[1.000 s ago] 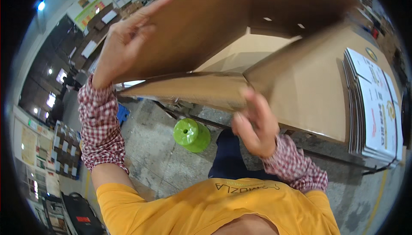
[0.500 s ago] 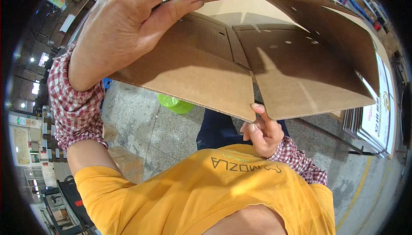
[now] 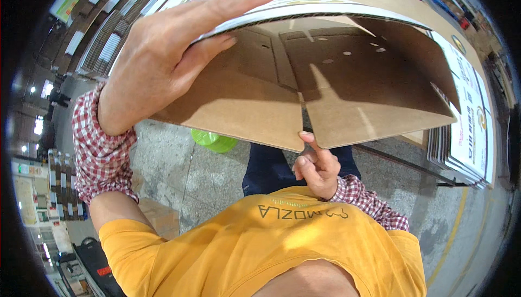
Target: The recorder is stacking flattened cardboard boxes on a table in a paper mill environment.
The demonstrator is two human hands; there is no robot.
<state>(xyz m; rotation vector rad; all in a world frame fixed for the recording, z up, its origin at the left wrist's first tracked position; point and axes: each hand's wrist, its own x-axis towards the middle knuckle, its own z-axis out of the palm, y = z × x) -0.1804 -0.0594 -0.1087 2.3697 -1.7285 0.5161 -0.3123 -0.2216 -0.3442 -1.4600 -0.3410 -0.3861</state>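
Note:
A brown cardboard box [image 3: 239, 115], opened out with its mouth toward me, stands tilted in front of my body. Its inside shows two flaps with a narrow slit between them and a row of small light spots. My left hand [image 3: 154, 58] grips the upper left edge of the box, thumb inside the wall and fingers over the white printed outside. At the near lower edge, my right hand [image 3: 320, 169] is closed at the slit, its fingers on the corners where the two flaps meet. The box's underside is hidden.
A stack of flat white printed cartons [image 3: 475, 134] lies on the table [image 3: 461, 12] at the right. More flattened cartons [image 3: 111, 36] are piled at the far left. A green round object [image 3: 214, 140] and a brown carton [image 3: 157, 215] stand on the floor.
The box has shifted slightly left and its far edge has tipped lower, so the white outside now shows. Both hands have moved with it, keeping their places on the box.

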